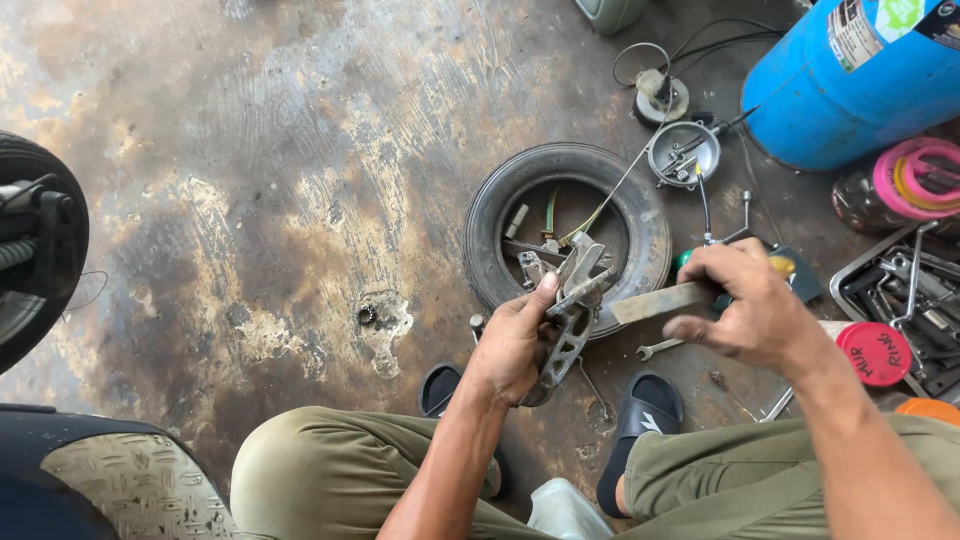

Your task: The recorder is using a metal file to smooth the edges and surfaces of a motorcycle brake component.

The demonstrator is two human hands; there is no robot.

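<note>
Grey metal bracket (570,320) — a cast part with holes — sits gripped in the left hand (515,345), held above the stained concrete floor (250,200). Just to its right, the right hand (750,305) is closed around a flat metal file (660,301), whose tip touches the bracket. A small tyre (650,215) lies beyond.

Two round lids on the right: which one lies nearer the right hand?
The red lid, just below the right hand; the pink one sits farther up beside the blue cylinder.
</note>
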